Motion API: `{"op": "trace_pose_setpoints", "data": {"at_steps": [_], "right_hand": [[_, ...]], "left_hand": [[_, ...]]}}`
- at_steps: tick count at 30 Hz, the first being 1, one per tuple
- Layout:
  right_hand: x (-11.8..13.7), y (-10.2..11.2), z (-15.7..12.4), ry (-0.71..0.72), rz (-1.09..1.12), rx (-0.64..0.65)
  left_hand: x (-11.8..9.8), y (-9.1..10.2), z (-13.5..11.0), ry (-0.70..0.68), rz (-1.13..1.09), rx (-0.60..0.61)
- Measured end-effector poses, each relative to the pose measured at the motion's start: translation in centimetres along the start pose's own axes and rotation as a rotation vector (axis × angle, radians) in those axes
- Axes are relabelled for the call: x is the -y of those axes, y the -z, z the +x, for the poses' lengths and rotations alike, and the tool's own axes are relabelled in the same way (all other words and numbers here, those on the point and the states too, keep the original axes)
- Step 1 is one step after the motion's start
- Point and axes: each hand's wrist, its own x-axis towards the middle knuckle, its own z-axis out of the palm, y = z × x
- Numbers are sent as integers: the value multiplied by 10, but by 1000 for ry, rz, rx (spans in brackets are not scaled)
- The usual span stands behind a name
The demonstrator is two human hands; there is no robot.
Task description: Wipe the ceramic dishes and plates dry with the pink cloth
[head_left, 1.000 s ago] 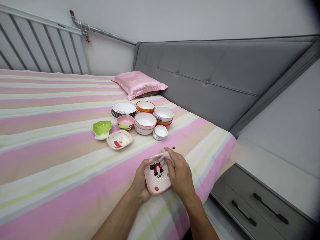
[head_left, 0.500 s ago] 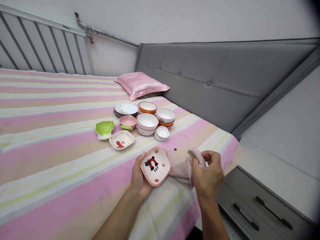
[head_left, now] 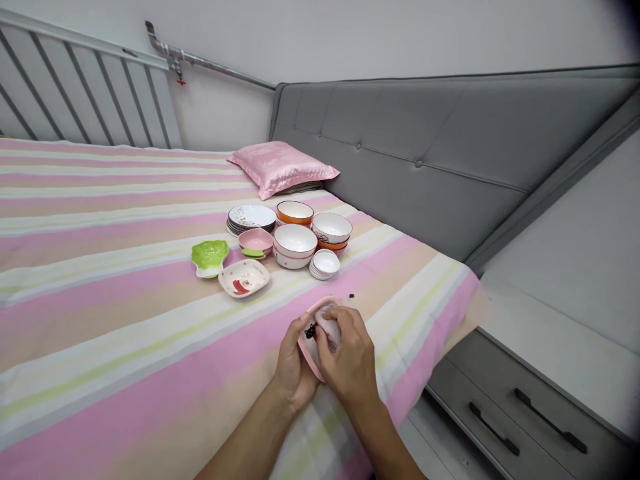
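My left hand [head_left: 296,365] grips a pink-rimmed square dish [head_left: 311,357] by its left side, tilted up above the bed. Inside the dish, my right hand [head_left: 351,353] presses a bunched pale pink cloth [head_left: 330,327] against the white surface. Part of a black cat print shows; the rest of the dish is hidden by the cloth and fingers. Beyond the hands lie a cream dish with a red print [head_left: 244,279], a green leaf-like dish [head_left: 210,257] and a stack of small white dishes [head_left: 325,264].
Stacked white bowls [head_left: 295,247], orange-rimmed bowls [head_left: 295,213], a pink bowl [head_left: 255,240] and a pile of plates [head_left: 251,217] stand on the striped bedsheet [head_left: 150,320]. Behind are a pink pillow [head_left: 285,167] and grey headboard [head_left: 400,133]. A drawer cabinet [head_left: 530,393] stands at right.
My right hand has moved left with the cloth, from beside the dish to inside it. The dish has tilted in my left hand. The other dishes stay put.
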Motion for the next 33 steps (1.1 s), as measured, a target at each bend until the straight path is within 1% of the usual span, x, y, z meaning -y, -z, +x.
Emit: {"op": "trace_pose_setpoints", "data": {"at_steps": [3,7,10,14,18,21,23,25,28,30,33], "right_hand": [[0,7,3,-29,81,122],[-4,11,5,-76,143,182],[-4,12,6,-70,192,240],[2,16,7,-42,228,388],[9,23,6,0,182,526],[10,28,3,7,43,574],[9,28,-1,-8,-78,567],[8,26,-3,-20,-182,527],[4,20,-3,-51,-316,400],[0,15,-1,-80,-364,310],[-4,8,0,-69,-334,194]], "left_hand": [[-2,1,1,-7,-29,-35],[-1,4,1,5,-39,-66],[0,7,1,12,-20,-77],[-1,10,2,19,-11,-108],[-1,12,3,34,-8,-133],[0,13,4,10,26,-171],[2,13,4,-9,46,-190],[3,13,3,-35,61,-201],[4,11,3,-75,80,-199],[4,9,2,-104,95,-174],[4,8,2,-136,105,-118]]}}
